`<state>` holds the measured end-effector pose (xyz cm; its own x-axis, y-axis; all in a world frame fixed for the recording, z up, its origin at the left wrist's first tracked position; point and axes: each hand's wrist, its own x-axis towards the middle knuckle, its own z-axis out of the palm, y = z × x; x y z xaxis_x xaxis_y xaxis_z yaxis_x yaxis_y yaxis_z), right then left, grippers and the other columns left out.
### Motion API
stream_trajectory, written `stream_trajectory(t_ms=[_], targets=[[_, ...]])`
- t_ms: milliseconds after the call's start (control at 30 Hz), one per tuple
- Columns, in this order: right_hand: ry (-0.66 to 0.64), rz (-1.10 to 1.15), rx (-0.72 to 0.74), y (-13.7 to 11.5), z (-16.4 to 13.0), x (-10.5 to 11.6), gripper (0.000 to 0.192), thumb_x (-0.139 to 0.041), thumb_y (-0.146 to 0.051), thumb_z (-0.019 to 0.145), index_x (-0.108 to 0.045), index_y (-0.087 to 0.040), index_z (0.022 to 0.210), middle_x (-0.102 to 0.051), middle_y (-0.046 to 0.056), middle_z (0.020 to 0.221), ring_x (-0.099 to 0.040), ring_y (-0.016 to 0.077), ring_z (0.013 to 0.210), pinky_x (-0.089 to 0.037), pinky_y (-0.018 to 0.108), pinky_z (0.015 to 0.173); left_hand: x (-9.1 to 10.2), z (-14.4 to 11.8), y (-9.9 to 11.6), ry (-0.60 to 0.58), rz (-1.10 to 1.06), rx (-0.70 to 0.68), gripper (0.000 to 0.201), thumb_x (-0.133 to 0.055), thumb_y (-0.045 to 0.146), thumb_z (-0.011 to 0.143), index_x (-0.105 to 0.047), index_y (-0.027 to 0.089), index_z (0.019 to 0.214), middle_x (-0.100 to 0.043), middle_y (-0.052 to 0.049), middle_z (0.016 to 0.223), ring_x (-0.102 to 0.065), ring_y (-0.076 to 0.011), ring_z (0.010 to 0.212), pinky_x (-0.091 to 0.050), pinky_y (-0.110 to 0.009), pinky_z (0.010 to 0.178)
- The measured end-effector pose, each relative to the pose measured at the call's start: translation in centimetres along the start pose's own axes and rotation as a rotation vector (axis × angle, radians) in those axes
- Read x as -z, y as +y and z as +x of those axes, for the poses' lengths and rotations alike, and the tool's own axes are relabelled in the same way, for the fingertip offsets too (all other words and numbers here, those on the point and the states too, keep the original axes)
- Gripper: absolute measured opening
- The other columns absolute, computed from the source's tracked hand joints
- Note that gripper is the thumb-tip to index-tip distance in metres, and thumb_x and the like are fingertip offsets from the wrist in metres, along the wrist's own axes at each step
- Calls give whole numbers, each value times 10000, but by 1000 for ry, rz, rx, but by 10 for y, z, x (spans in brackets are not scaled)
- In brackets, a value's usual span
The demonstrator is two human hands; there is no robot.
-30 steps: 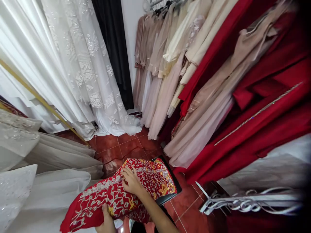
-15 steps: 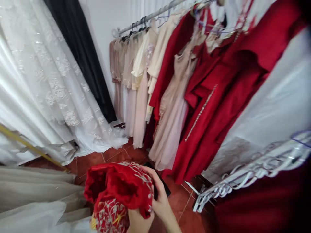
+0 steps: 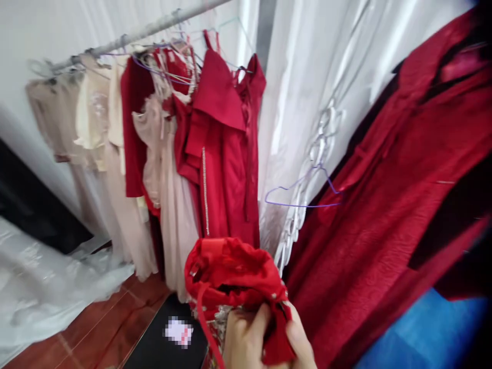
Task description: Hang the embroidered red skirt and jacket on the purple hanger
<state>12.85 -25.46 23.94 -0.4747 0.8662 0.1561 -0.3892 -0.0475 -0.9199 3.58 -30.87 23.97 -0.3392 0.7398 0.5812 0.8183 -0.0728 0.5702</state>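
A red garment point(image 3: 234, 256) with a gathered opening and silver embroidery is bunched up at the bottom centre. Its exact kind is hard to make out. My left hand point(image 3: 246, 333) grips the near edge, fingers bent over the cloth. Beside it, my right hand point(image 3: 302, 338) is closed on the right edge of the same garment, most of its fingers hidden behind the fabric. A thin red strap point(image 3: 207, 328) hangs down left of my left hand.
A rail point(image 3: 154, 28) carries beige, cream and red dresses. White hangers point(image 3: 323, 133) hang in a chain with a purple hanger point(image 3: 303, 197). Large red garments point(image 3: 376, 220) fill the right side. A black flat thing point(image 3: 154, 333) lies on the tiled floor point(image 3: 96, 318).
The view has swung right, so the rail now sits further left. The red garment has turned its opening up, and my hands have come together at its near right edge.
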Motion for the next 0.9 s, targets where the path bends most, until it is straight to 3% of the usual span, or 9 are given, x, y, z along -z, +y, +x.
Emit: stream_trajectory(t_ms=[100,167,300,400,533,633,733,900], targets=[[88,-57,-71,-24,26,17,598,-669,-637,807,-668,-263,1273,-662,55,1323,-554,266,1304,-408,383,1146,-29,22,5,-24,8,-26,368,-510,357,894,-715,198,1155,-724,-106,793,-708,-254,754,-599,-328,688],[63,-188,-64,-38,45,30,594,-715,-621,772,-700,-227,1216,-688,69,1266,-584,261,1249,-432,354,1112,-48,34,4,-58,-26,-81,404,-472,392,916,-702,183,1175,-731,-118,836,-712,-250,771,-596,-327,701],[60,-376,-42,-45,83,57,471,-661,-616,815,-741,-163,916,-739,69,937,-663,226,912,-537,297,853,-88,49,-9,-157,-148,-170,536,-361,513,956,-709,170,1175,-747,-163,1030,-726,-264,860,-595,-352,762],[285,-317,2,-36,110,78,453,-672,-610,797,-684,-159,767,-687,37,740,-617,180,691,-516,262,637,-110,57,-35,-130,-196,-49,566,-437,624,901,-760,195,1079,-760,-150,916,-725,-285,825,-597,-371,776],[802,-229,166,-33,137,108,434,-711,-600,728,-583,-192,654,-573,-15,583,-495,132,522,-422,240,472,-113,85,-98,-79,-357,305,493,-533,591,887,-790,178,967,-769,-127,870,-731,-277,824,-590,-339,819],[1038,-309,208,-40,150,126,491,-749,-611,661,-469,-219,565,-427,-53,479,-347,98,458,-313,245,416,-109,121,-149,-51,-510,442,510,-546,593,882,-779,147,966,-778,-115,949,-728,-293,917,-579,-344,855],[1097,-387,127,-41,158,147,497,-814,-587,567,-487,-212,556,-429,-49,475,-341,101,473,-293,260,433,-109,151,-183,-4,-512,522,520,-618,604,826,-765,128,974,-777,-106,940,-716,-307,931,-569,-347,841],[981,-349,183,-22,163,199,377,-772,-512,553,-632,-177,657,-617,8,625,-525,162,605,-433,267,563,-115,184,-205,85,-509,594,514,-630,620,782,-723,120,852,-732,-76,768,-679,-273,803,-538,-318,728]])
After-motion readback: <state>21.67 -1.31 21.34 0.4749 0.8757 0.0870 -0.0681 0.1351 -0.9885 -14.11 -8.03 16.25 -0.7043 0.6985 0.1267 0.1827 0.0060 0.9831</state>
